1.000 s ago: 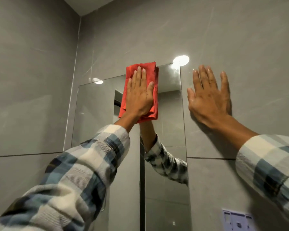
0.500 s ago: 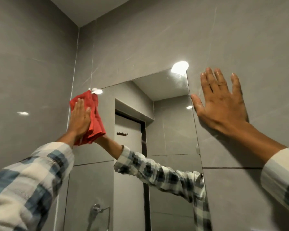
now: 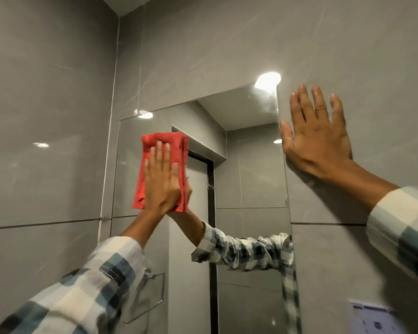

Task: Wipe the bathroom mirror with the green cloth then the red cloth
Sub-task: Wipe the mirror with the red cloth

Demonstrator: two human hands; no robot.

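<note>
A tall frameless mirror (image 3: 249, 179) is set in the grey tiled wall. My left hand (image 3: 161, 179) presses a folded red cloth (image 3: 163, 143) flat against the mirror's left half, below its top edge. My right hand (image 3: 316, 133) lies flat, fingers spread, on the wall tile just right of the mirror's right edge and holds nothing. The mirror reflects my checked sleeve, a door and the ceiling. No green cloth is in view.
A side wall (image 3: 46, 141) meets the mirror wall in a corner at the left. A light's glare (image 3: 267, 79) sits at the mirror's top right corner. A white plate (image 3: 372, 319) is on the wall at the bottom right.
My left hand slid the red cloth from the mirror's top middle to its top left corner, then right and down to the left half. My right hand stayed on the wall.
</note>
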